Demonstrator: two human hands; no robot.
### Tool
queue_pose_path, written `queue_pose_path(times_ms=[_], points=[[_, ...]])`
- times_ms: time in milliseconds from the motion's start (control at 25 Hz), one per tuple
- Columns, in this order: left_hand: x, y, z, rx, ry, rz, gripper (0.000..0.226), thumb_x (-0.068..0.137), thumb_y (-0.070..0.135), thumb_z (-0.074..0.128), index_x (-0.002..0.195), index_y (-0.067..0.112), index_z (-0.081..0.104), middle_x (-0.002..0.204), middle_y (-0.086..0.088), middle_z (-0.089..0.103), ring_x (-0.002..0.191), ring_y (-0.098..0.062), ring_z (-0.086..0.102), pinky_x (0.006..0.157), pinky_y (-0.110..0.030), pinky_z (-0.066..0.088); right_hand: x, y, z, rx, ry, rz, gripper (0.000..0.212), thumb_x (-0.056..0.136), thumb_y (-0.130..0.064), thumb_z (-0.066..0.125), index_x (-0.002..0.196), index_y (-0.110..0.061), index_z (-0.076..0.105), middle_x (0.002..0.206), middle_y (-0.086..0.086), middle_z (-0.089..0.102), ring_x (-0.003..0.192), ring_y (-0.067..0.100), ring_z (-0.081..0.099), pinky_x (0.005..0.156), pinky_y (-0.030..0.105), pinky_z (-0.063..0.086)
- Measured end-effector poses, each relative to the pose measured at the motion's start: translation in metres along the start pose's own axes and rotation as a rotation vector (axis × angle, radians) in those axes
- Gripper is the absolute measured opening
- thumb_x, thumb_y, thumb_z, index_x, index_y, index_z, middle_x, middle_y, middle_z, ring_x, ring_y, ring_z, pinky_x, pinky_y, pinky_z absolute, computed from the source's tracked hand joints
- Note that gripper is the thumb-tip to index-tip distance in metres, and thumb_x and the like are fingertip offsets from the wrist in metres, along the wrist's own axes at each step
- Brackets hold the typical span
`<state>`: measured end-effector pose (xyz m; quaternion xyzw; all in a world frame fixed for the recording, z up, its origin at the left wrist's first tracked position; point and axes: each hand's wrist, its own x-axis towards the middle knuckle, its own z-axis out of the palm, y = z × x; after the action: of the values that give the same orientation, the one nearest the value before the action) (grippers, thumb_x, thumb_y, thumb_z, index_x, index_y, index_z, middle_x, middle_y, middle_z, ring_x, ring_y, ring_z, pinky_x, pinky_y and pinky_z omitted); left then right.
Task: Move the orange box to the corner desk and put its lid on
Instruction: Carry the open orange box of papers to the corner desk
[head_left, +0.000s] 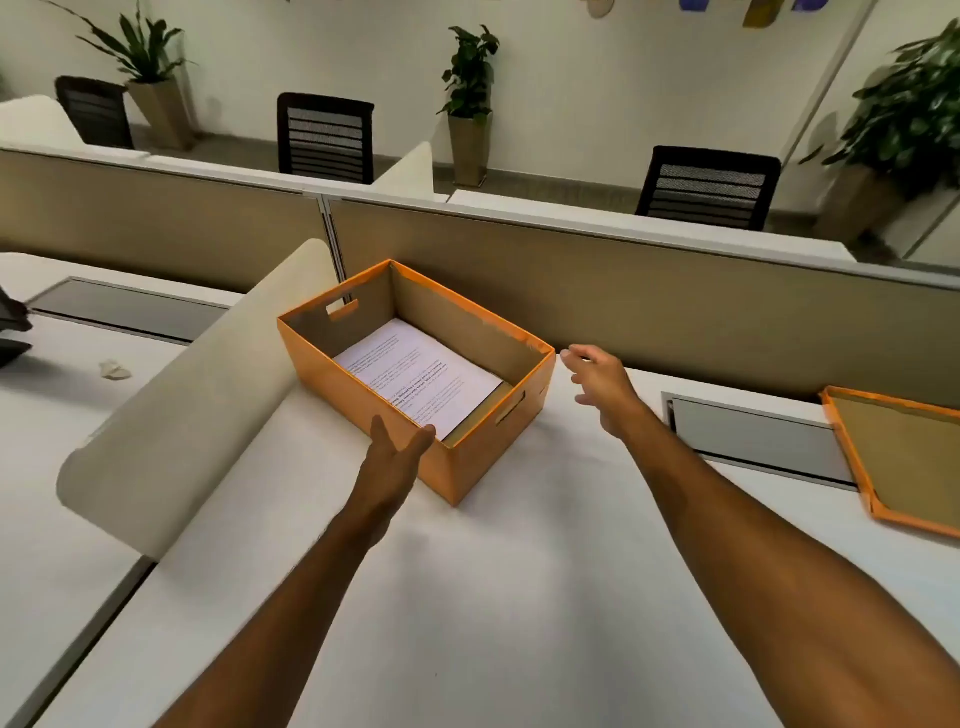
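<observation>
Orange box, stiff cardboard weighted by papers, looks liftable by its end slots; left hand touches its near wall, right hand apart, both grips open.

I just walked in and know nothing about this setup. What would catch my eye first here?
The open orange box in the middle of the white desk, with printed paper lying flat inside. Two bare arms reach toward it: the left hand at its near wall, the right hand open just beyond its right corner. Its lid lies upside down at the desk's right edge.
</observation>
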<state>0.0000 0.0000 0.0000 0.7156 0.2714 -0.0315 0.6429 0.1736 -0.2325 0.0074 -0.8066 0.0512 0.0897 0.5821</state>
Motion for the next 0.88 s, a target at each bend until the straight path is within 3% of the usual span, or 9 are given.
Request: queue_pose_path(times_ms=[240, 440, 640, 800, 880], points=[[0.028, -0.005, 0.014, -0.211, -0.051, -0.032, 0.084, 0.093, 0.033, 0.062, 0.154, 0.04, 0.005, 0.158, 0.008, 0.035, 0.141, -0.035, 0.038, 0.099, -0.061, 0.045, 0.046, 0.007, 0.02, 0.073, -0.14, 0.106, 0.038, 0.098, -0.043, 0.05, 0.129, -0.023, 0.057, 0.128, 0.003, 0.056, 0.117, 0.026, 0.051, 0.089, 0.046, 0.046], [0.031, -0.013, 0.017, -0.295, -0.045, -0.073, 0.092, 0.092, 0.025, 0.065, 0.154, 0.044, 0.0, 0.15, 0.013, 0.044, 0.133, -0.033, 0.047, 0.099, -0.064, 0.046, 0.064, 0.016, 0.026, 0.117, -0.208, 0.125, 0.035, 0.097, -0.042, 0.051, 0.118, -0.018, 0.066, 0.103, 0.006, 0.059, 0.11, 0.027, 0.056, 0.086, 0.047, 0.051], [0.033, -0.012, 0.019, -0.359, -0.005, -0.105, 0.09, 0.092, 0.014, 0.063, 0.155, 0.042, 0.004, 0.14, 0.009, 0.052, 0.122, -0.032, 0.054, 0.093, -0.06, 0.052, 0.065, 0.019, 0.027, 0.13, -0.169, 0.091, 0.025, 0.097, -0.034, 0.055, 0.107, -0.015, 0.069, 0.088, 0.011, 0.053, 0.098, 0.027, 0.059, 0.075, 0.046, 0.055], [0.028, -0.007, 0.015, -0.31, -0.012, -0.111, 0.084, 0.091, 0.014, 0.064, 0.153, 0.043, 0.014, 0.128, 0.006, 0.06, 0.1, -0.023, 0.061, 0.075, -0.048, 0.06, 0.048, 0.016, 0.02, 0.116, -0.106, 0.077, 0.021, 0.097, -0.03, 0.055, 0.105, -0.016, 0.068, 0.087, 0.012, 0.054, 0.094, 0.029, 0.059, 0.072, 0.046, 0.057], [0.021, -0.005, 0.011, -0.276, -0.019, -0.106, 0.084, 0.091, 0.015, 0.065, 0.153, 0.043, 0.016, 0.125, 0.005, 0.064, 0.103, -0.025, 0.062, 0.077, -0.05, 0.06, 0.032, 0.014, 0.01, 0.127, -0.102, 0.068, 0.019, 0.097, -0.028, 0.055, 0.106, -0.017, 0.068, 0.085, 0.011, 0.053, 0.094, 0.028, 0.058, 0.068, 0.043, 0.057]])
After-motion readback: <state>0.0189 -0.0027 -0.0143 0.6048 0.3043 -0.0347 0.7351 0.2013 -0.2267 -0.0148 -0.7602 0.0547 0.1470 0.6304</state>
